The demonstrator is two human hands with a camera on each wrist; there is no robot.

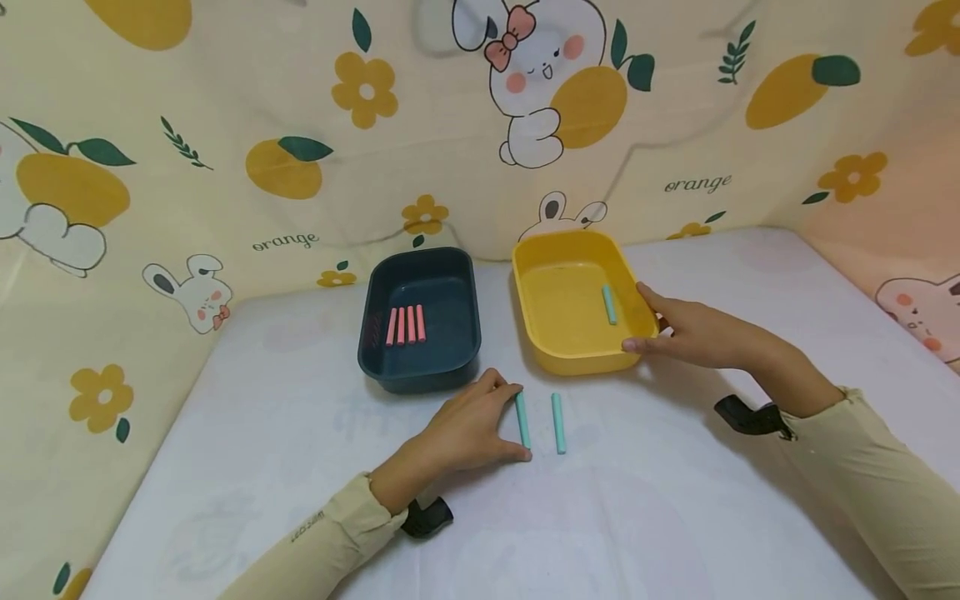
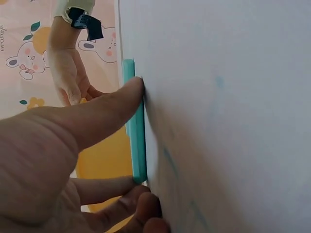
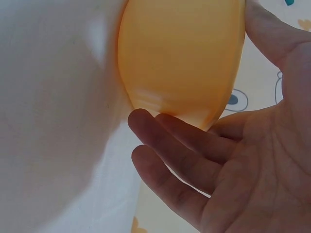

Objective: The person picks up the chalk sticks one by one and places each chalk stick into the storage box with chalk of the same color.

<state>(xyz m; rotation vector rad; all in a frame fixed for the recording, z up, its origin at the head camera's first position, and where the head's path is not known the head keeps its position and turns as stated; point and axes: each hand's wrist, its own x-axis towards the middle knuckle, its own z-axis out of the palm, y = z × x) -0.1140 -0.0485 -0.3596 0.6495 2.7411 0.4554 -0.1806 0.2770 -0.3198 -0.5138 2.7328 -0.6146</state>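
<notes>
My left hand [image 1: 465,425] pinches a mint-green chalk stick [image 1: 523,421] end to end between thumb and index finger, low at the white tabletop. The left wrist view shows the thumb [image 2: 112,107] at one end of this chalk [image 2: 138,150] and a fingertip at the other. Just right of it lies a second green chalk stick [image 1: 558,423]. My right hand [image 1: 697,329] holds the right side of a yellow container [image 1: 528,325], thumb at the near corner of the rim. In the right wrist view its fingers [image 3: 180,160] lie against the yellow wall [image 3: 180,58]. One green chalk [image 1: 609,304] lies inside.
A dark blue container [image 1: 420,379] stands left of the yellow one, with several pink chalk sticks [image 1: 401,326] side by side in it. Behind both rises a printed cloth backdrop [image 1: 285,92]. The white tabletop [image 1: 637,500] has faint blue-green smudges.
</notes>
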